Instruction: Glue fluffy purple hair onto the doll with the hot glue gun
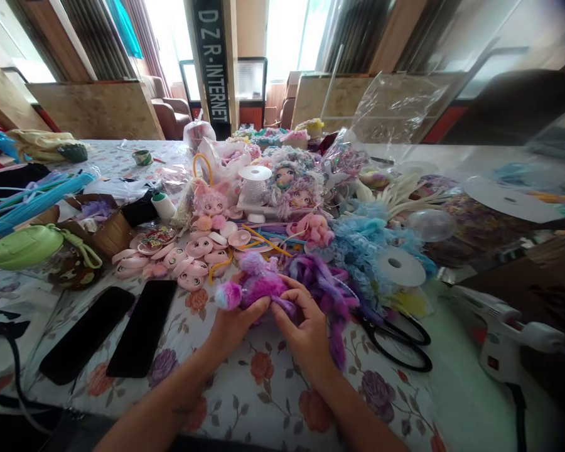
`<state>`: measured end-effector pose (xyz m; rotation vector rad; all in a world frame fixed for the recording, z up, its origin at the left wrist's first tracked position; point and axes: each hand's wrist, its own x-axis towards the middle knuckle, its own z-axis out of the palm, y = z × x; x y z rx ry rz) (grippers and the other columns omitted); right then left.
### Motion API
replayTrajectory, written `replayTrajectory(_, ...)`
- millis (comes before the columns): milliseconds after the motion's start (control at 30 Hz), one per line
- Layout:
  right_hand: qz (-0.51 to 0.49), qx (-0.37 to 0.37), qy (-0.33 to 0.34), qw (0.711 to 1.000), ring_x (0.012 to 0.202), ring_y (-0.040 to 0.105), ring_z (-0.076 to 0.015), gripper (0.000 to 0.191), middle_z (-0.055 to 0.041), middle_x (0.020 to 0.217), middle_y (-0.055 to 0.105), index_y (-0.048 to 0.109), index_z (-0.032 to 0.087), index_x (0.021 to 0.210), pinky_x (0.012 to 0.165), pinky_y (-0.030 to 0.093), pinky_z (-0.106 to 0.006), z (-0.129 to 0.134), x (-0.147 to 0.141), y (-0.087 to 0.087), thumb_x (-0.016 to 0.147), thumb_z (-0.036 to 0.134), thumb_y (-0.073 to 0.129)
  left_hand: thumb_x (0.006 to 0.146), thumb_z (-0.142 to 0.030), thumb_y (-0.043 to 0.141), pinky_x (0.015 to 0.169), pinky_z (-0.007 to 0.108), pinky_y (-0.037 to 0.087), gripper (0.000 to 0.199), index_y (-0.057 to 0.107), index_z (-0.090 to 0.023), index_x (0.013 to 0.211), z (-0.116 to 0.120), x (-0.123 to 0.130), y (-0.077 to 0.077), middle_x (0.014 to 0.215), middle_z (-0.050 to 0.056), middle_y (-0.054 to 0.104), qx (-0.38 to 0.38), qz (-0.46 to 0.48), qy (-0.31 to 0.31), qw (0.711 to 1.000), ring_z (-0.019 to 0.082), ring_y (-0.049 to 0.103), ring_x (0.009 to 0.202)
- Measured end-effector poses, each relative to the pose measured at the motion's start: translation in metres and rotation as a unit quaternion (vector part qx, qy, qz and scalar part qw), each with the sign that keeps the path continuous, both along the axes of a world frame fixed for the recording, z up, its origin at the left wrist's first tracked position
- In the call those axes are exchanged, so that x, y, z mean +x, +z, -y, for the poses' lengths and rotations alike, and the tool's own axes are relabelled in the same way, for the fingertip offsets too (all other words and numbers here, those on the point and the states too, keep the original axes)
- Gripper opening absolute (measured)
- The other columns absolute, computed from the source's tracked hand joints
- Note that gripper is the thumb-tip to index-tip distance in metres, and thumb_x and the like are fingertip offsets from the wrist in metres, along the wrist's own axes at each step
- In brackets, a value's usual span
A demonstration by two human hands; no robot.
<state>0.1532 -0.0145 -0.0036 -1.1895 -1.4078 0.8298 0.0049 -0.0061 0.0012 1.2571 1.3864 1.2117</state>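
Purple plush piece (264, 285) sitting between both hands over the table (238, 408); left hand (238, 322) gripping its near left side, right hand (307, 319) pinching its right edge, thumbs nearly meeting; forearms converging forward; black-handled scissors (387, 351) lying to the right

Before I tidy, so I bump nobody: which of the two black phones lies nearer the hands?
The squarer-cornered phone on the right; the rounder-cornered phone lies farther left.

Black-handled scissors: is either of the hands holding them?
No, the scissors lie apart on the tablecloth, while the left hand and the right hand hold the fuzzy purple piece.
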Motion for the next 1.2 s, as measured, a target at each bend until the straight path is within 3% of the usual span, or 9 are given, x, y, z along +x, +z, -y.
replayTrajectory(200,-0.011,-0.016,0.006,1.000,0.120,0.059,-0.0316,0.016,-0.0162,0.129,0.063,0.058,0.021,0.076,0.101,0.040,-0.044,-0.0021,-0.0006,0.0003,0.083,0.032,0.067,0.080,-0.038,0.070,0.104,0.041,0.043,0.037,0.067,-0.023,0.114,-0.0017,-0.0004,-0.0020,0.107,0.005,0.072,0.013,0.020,-0.014,1.000,0.028,0.062,0.112)
replayTrajectory(433,-0.048,-0.061,-0.004,0.997,0.117,0.060,-0.0339,0.020,-0.0164,0.125,0.064,0.058,0.021,0.071,0.101,0.040,-0.045,-0.0075,0.0000,0.0059,0.077,0.036,0.070,0.086,-0.046,0.064,0.112,0.040,0.037,0.043,0.062,-0.024,0.124,-0.0046,-0.0045,-0.0070,0.127,0.006,0.066,0.016,0.078,-0.027,0.996,0.027,0.056,0.124)
replayTrajectory(600,-0.058,-0.059,-0.014,0.996,0.116,0.061,-0.0330,0.022,-0.0151,0.122,0.066,0.058,0.021,0.071,0.101,0.041,-0.044,-0.0077,0.0000,0.0074,0.077,0.038,0.070,0.073,-0.043,0.078,0.108,0.045,0.043,0.063,0.058,-0.024,0.130,-0.0051,-0.0052,-0.0071,0.124,0.008,0.067,0.005,0.060,-0.075,0.995,0.030,0.060,0.118)
replayTrajectory(700,-0.057,-0.063,-0.014,0.996,0.116,0.061,-0.0331,0.023,-0.0153,0.123,0.066,0.059,0.021,0.071,0.101,0.041,-0.044,-0.0067,0.0000,0.0076,0.078,0.040,0.070,0.071,-0.040,0.080,0.108,0.045,0.042,0.065,0.057,-0.023,0.129,-0.0042,-0.0039,-0.0045,0.121,0.007,0.068,0.003,0.043,-0.062,0.997,0.029,0.060,0.118)
replayTrajectory(1000,-0.059,-0.040,0.014,0.997,0.122,0.058,-0.0318,0.018,-0.0153,0.128,0.064,0.059,0.021,0.074,0.103,0.039,-0.042,-0.0042,0.0009,0.0033,0.081,0.035,0.067,0.074,-0.037,0.073,0.112,0.047,0.036,0.046,0.063,-0.024,0.117,-0.0029,-0.0020,0.0004,0.107,0.004,0.070,0.016,0.018,-0.015,1.000,0.030,0.056,0.121)
replayTrajectory(1200,-0.051,-0.035,0.013,0.998,0.120,0.059,-0.0310,0.019,-0.0154,0.127,0.065,0.058,0.021,0.074,0.103,0.040,-0.042,-0.0044,-0.0023,0.0033,0.083,0.035,0.067,0.075,-0.035,0.072,0.100,0.044,0.048,0.048,0.060,-0.023,0.120,-0.0018,-0.0020,-0.0011,0.114,0.006,0.068,0.010,0.043,-0.014,0.999,0.026,0.063,0.104)
